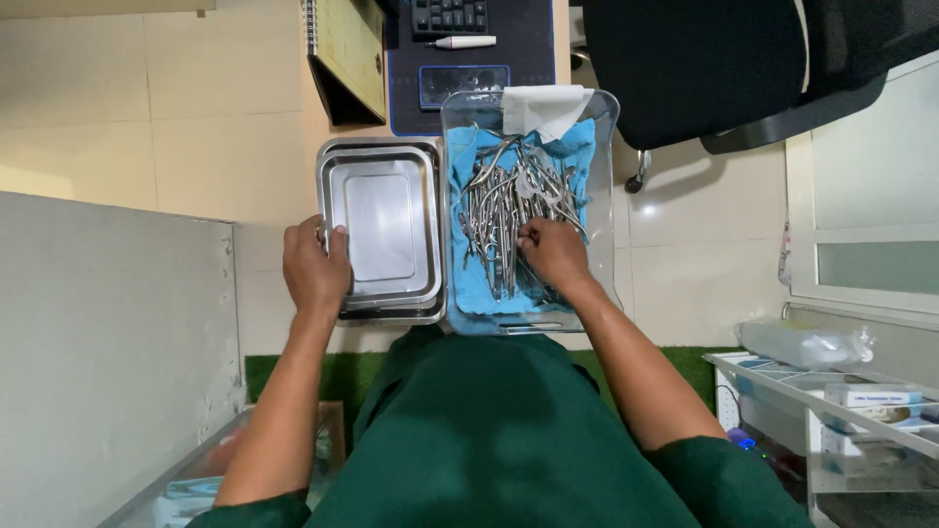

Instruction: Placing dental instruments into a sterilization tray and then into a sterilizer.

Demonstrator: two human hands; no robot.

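Gripping the steel tray (383, 227) rim, the left hand (315, 269) steadies while the right hand (554, 252) pinches metal instruments (504, 200) over blue cloth (472, 284).

Cream floor tiles (117, 88), black office chair (704, 68), white shelf rack (831, 401).

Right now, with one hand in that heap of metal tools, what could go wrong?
The right hand digs bare into the tangled steel instruments; a point could prick it. Hooked together, several could lift at once and fall. The clear plastic tray looks to overhang the desk edge, so it might tip.
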